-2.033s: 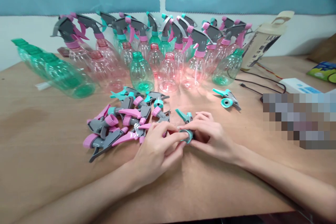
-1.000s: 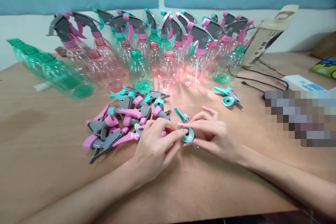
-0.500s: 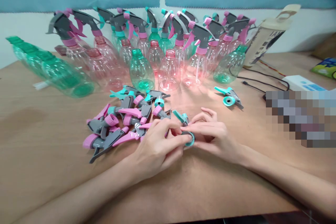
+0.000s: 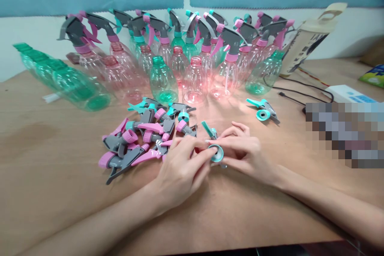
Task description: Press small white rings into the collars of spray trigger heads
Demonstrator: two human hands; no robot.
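Observation:
Between my two hands is a grey spray head with a turquoise collar, its round opening turned toward the camera and its turquoise trigger pointing up and back. My left hand pinches the collar from the left, thumb at the opening's rim. From the right, the fingers of my right hand are closed around the same spray head, which they partly hide. Just left of my left hand lies a pile of pink, turquoise and grey spray heads. Another turquoise spray head rests alone beyond my right hand.
Behind the pile stand many clear bottles, such as a green bottle and a pink bottle, several with spray heads on. Green bottles lean at the left. A tall tumbler, black cables and a white box are at the right.
The collar's opening now faces the camera more fully, and my left thumb has shifted from inside it toward its rim. The whole view has moved slightly.

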